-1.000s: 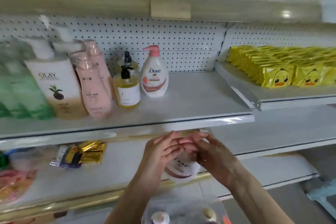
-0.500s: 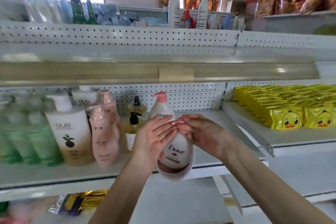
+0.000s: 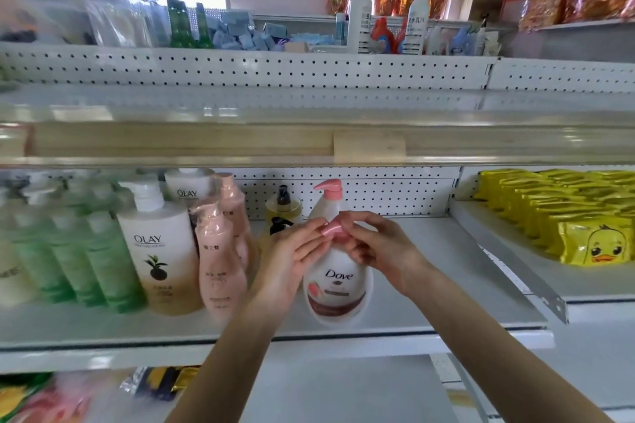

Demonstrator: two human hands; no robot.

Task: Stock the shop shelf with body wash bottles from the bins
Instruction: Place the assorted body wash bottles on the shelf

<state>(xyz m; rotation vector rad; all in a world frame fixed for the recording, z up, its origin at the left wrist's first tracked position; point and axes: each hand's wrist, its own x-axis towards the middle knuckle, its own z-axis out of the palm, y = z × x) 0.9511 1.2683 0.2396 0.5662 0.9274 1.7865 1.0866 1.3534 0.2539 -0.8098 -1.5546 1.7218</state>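
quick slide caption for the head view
Right hand grips the pink pump of a Dove bottle, left hand touching it, at the shelf front before a second Dove bottle.

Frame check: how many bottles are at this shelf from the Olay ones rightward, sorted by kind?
Olay bottles: 2
Pink bottles: 2
Yellow bottles with black pumps: 2
Dove bottles: 2; the right hand grips the front Dove bottle by its pump, the left hand touches it
Total: 8
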